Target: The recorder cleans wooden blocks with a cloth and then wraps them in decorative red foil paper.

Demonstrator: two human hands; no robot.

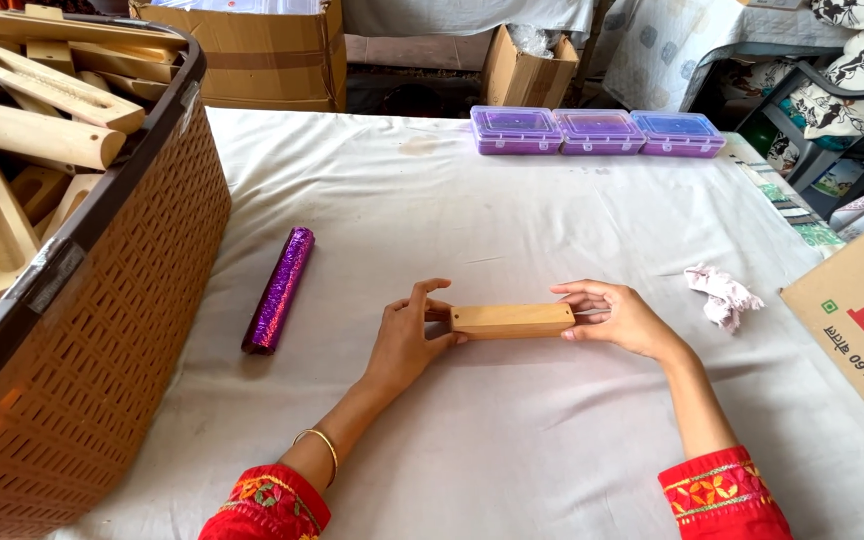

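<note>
**Two hands, one wooden block**

On the white-clothed table [512, 440], a wooden block [512, 320] lies level between both hands — the left hand [407, 335] pinches its left end with thumb and fingers, the right hand [617, 315] grips the right end, wrists low. Beside the left forearm, a brown woven basket [122, 330] holds stacked wooden pieces [32, 110]. Three purple lidded boxes [597, 131] sit at the far edge — contents unclear.

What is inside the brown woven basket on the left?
The brown basket holds a loose pile of pale wooden blocks, some with slots. Its wall hides whatever lies lower down.
</note>
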